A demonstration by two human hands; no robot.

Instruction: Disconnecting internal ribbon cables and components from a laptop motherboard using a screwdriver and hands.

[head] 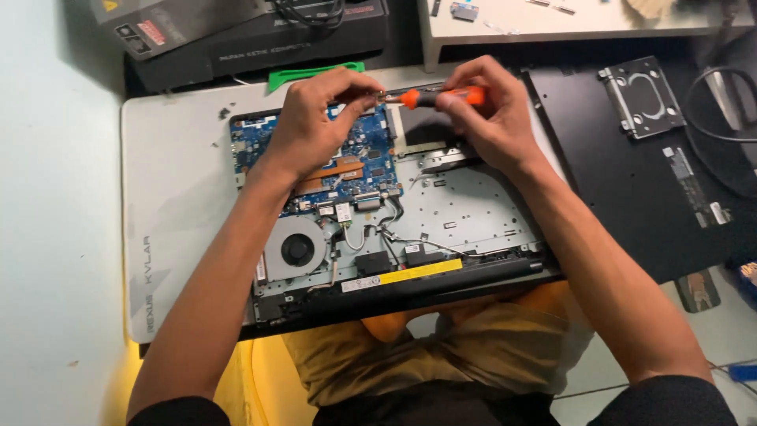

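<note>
Hands meet over the far edge of an opened laptop point(394, 213). Right hand point(489, 118) is closed around the orange handle of a screwdriver point(430, 97), held roughly level across the laptop. Left hand point(315, 122) pinches the thin metal shaft end between thumb and fingers, seemingly to steady or guide the tip; the tip itself is hidden behind the fingers, so where it lands cannot be told. Both forearms reach in from the near side, over the laptop's front edge.

Laptop lies on its back with the bottom cover off, on a white mat point(173, 205) on the desk, straight in front of the person, near edge over the lap. Inside: blue board point(260, 142) at far left with a copper heat pipe point(347, 167) crossing it, round grey fan point(296, 251) nearer, grey metal plate point(473, 209) on the right, long black battery point(441, 280) with a yellow strip along the near edge. Thin wires run between fan and battery.

Black cover point(631, 189) lies just right of the laptop, inner side up, with a metal drive bracket point(643, 99) on it. Green pry tool point(311, 75) lies beyond the mat, just past the left hand.
</note>
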